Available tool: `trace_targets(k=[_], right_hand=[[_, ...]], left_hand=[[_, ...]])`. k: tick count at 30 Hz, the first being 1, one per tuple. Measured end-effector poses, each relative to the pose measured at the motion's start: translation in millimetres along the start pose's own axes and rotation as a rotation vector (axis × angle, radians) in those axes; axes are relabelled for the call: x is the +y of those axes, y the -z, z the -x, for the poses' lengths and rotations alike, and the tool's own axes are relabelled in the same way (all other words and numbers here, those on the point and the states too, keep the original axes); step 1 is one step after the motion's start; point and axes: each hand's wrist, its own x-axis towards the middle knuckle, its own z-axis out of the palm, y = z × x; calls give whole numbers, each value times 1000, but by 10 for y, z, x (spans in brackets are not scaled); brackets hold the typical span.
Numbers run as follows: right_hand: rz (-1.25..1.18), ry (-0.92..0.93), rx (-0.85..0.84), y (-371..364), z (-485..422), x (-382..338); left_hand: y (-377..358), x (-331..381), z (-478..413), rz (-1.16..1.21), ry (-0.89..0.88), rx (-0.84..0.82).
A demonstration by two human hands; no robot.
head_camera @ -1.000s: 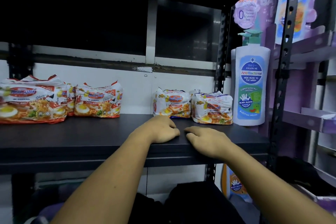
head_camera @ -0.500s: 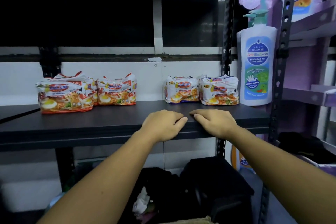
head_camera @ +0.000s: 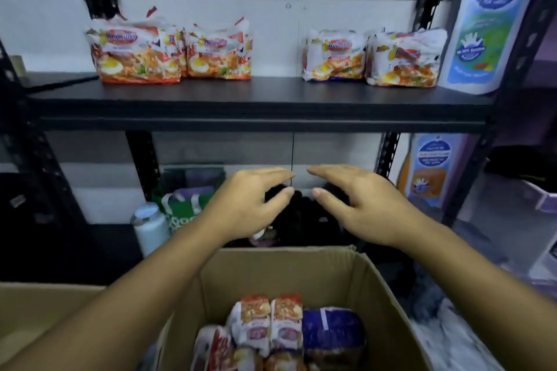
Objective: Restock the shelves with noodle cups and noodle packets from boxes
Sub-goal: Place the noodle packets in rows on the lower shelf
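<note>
Packets of noodles [head_camera: 271,328] fill the open box [head_camera: 376,289] that sits below both hands and nearer the person. They stand on edge and tightly side by side, which should let each one be pulled straight up. The left hand [head_camera: 250,208] and the right hand [head_camera: 364,208] hang in the air over the box's far rim, level with each other. Their fingertips almost meet, the fingers are stretched and loosely spread, and neither holds anything. That wide, palms-down pose looks like a reach about to drop into the box for the next load.

Above and beyond the hands, the black shelf [head_camera: 241,102] carries four packs pushed back against the wall. A red-trimmed pair [head_camera: 135,54] sits up to the left and a blue-trimmed pair [head_camera: 370,57] up to the right. The packs seem grouped by flavour, with a bare gap straight above the fingertips and the whole front strip free for more. A tall white bottle [head_camera: 494,24] stands just beside the right pair, so new stock probably belongs in the middle or in front.
</note>
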Motion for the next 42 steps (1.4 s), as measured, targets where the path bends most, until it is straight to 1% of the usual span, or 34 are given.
trace_targets(k=[3,7,10,15,18,21,22,26,29,32,34,37,39,42], right_hand=[[-18,-41,-180,-404,354,-35],[-10,-130,-428,-1002,754,-1],[-64,-205,-600,-1443,988,50],[-175,-389,-775,-1969,1186,201],[-196,-422,-880,-2146,1174,295],[-155,-457,-993,-2295,1139,402],[-142,-456,-1009,-2343,1120,441],[-98,-449,-988,-2575,1026,600],[16,-431,-981,-2748,971,680],[122,-432,-946,-2946,1006,811],[100,-456,-950,-3069,1077,928],[58,-475,-1009,-3167,1191,1005],[55,-484,-1031,-3213,1265,1014],[13,-520,-972,-3270,1311,1054]], left_hand=[[-326,-124,508,14,67,-132],[-791,-314,1061,33,224,-398],[-1106,-467,1330,-4,297,-583],[-1461,-689,1568,-20,441,-792],[-1611,-817,1630,-24,469,-912],[-1746,-924,1641,-68,437,-1019],[-1791,-961,1642,-79,428,-1034],[-2005,-1088,1647,-84,371,-1070],[-2179,-1112,1611,-115,250,-1066],[-2366,-1100,1533,-162,116,-1027],[-2488,-1079,1472,-214,27,-987],[-2653,-1025,1381,-256,-53,-995],[-2761,-988,1361,-281,-80,-1018],[-2895,-958,1393,-338,-62,-1046]])
